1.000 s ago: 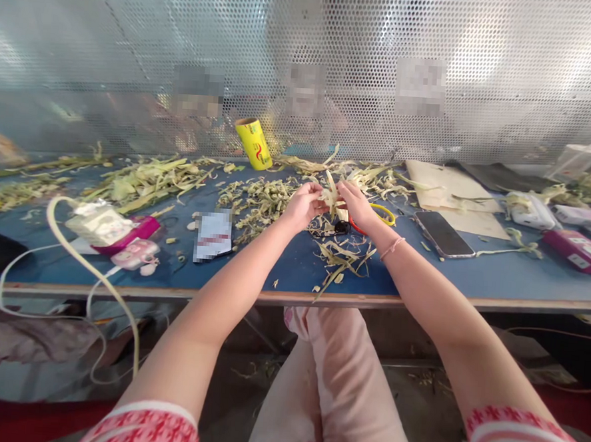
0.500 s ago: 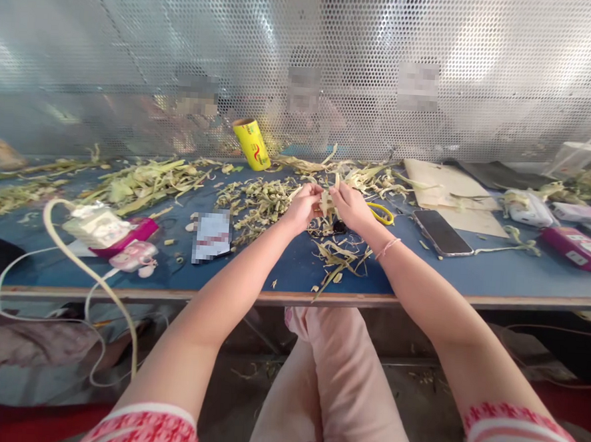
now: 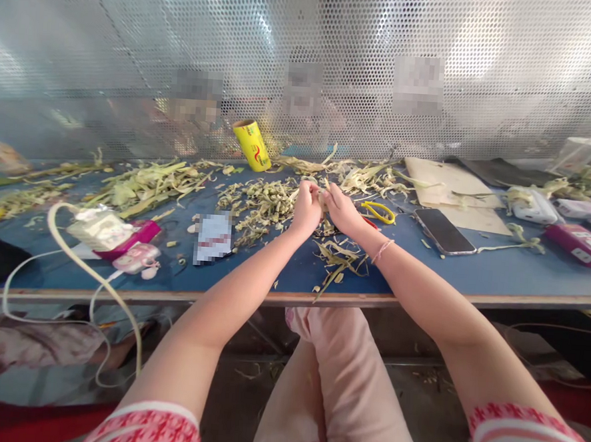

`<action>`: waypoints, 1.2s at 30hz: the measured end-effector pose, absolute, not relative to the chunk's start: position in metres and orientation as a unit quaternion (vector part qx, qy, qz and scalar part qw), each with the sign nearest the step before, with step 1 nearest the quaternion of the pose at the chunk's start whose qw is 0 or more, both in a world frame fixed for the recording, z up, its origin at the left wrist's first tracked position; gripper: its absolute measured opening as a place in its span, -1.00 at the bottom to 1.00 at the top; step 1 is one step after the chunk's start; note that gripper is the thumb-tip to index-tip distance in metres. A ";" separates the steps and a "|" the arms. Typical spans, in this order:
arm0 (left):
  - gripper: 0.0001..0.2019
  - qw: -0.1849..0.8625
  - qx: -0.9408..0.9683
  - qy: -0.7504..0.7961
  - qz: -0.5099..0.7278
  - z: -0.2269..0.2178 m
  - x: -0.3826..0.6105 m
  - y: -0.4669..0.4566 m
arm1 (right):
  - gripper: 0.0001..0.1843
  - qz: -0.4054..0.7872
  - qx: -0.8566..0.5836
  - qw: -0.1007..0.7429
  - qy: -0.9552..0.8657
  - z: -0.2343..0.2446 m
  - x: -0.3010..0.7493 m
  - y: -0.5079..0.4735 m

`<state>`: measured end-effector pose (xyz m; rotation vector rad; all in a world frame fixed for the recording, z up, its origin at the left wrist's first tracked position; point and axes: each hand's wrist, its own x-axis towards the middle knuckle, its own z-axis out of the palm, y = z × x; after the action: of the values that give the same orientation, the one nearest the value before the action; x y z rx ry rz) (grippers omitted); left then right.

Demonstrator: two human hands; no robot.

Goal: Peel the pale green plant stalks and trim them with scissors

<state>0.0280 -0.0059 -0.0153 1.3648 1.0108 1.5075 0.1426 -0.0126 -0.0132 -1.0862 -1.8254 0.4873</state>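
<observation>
**Hands together over plant scraps**

At a blue table [image 3: 422,277]: left hand [image 3: 308,207] and right hand [image 3: 342,210] together, fingertips meeting. Between them, pinched by both, a pale plant piece [image 3: 321,197]; mostly hidden by fingers, exact shape impossible to tell. Just beside right wrist: a yellow loop [image 3: 392,215], partly covered. Below the hands, toward near edge: loose leaf scraps [image 3: 340,258]. Close by on the left: a pile of short greenish bits [image 3: 264,202]; farther left, a heap of long strips [image 3: 150,184]. Behind the bits: a yellow tube [image 3: 252,146], tilted, upper end open, in front of a perforated metal panel [image 3: 362,32]. Off to the right: a dark-screened phone [image 3: 445,231], lying flat, near brown paper [image 3: 441,180]. On right wrist: a thin bracelet [image 3: 382,251].
</observation>
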 end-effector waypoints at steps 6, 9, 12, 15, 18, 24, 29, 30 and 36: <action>-0.83 0.371 0.567 0.390 0.623 -0.012 0.029 -0.008 | -0.86 0.214 -0.431 0.481 -0.734 -0.012 0.141 -0.017; -0.82 0.321 0.586 0.405 0.624 -0.009 0.029 -0.009 | -0.80 0.224 -0.435 0.484 -0.725 -0.009 0.141 -0.019; -0.82 0.294 0.601 0.414 0.617 -0.008 0.029 -0.010 | -0.86 0.236 -0.441 0.473 -0.725 -0.007 0.141 -0.019; -0.84 0.304 0.601 0.414 0.613 -0.008 0.029 -0.010 | -0.88 0.248 -0.449 0.471 -0.717 -0.006 0.142 -0.019; -0.84 0.313 0.594 0.414 0.615 -0.007 0.029 -0.011 | -0.86 0.261 -0.446 0.482 -0.708 -0.006 0.142 -0.017; -0.85 0.305 0.600 0.430 0.602 -0.001 0.030 -0.016 | -0.86 0.279 -0.446 0.494 -0.693 -0.008 0.142 -0.014; -0.85 0.311 0.602 0.417 0.605 -0.003 0.029 -0.015 | -0.83 0.279 -0.449 0.492 -0.691 -0.010 0.142 -0.011; -0.85 0.313 0.601 0.413 0.608 -0.004 0.029 -0.014 | -0.81 0.281 -0.447 0.494 -0.691 -0.011 0.142 -0.011; -0.85 0.315 0.605 0.406 0.608 -0.007 0.029 -0.012 | -0.79 0.262 -0.463 0.498 -0.685 -0.011 0.141 -0.009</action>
<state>0.0285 -0.0117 -0.0069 1.5939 1.0690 1.6026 0.1413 -0.0086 -0.0113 -1.1212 -1.6570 0.6341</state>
